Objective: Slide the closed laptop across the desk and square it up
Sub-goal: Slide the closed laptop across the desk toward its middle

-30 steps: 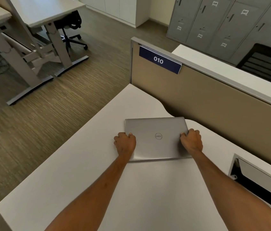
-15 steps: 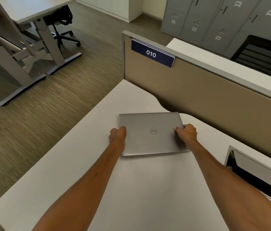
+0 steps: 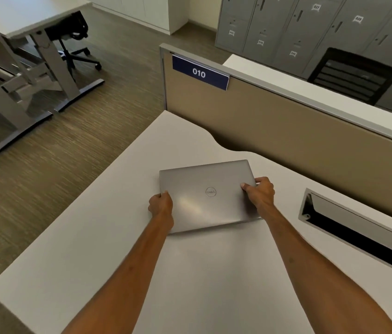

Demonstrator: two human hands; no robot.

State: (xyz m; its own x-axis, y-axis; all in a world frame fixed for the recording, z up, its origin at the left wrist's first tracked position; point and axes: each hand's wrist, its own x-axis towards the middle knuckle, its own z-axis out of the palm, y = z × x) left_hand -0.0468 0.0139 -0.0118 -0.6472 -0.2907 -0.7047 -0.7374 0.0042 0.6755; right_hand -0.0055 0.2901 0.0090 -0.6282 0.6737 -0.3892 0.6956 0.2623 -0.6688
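A closed silver laptop point(image 3: 208, 196) lies flat on the white desk point(image 3: 108, 256), its lid logo facing up, a little skewed to the desk's edges. My left hand point(image 3: 161, 205) grips its left edge near the front corner, thumb on the lid. On the opposite side, my right hand point(image 3: 260, 192) clasps the right edge, thumb on top and fingers wrapped around the side. Both forearms reach in from the bottom of the view.
A tan partition point(image 3: 286, 131) with a blue "010" sign point(image 3: 199, 73) runs behind the desk. An open cable tray slot point(image 3: 358, 227) is sunk into the desk at the right. The desk's left edge drops to carpet; another desk point(image 3: 33, 27) and grey lockers point(image 3: 298, 25) stand beyond.
Both hands have shifted from resting on the lid's near corners to gripping the side edges, and the laptop has turned slightly counter-clockwise on the desk.
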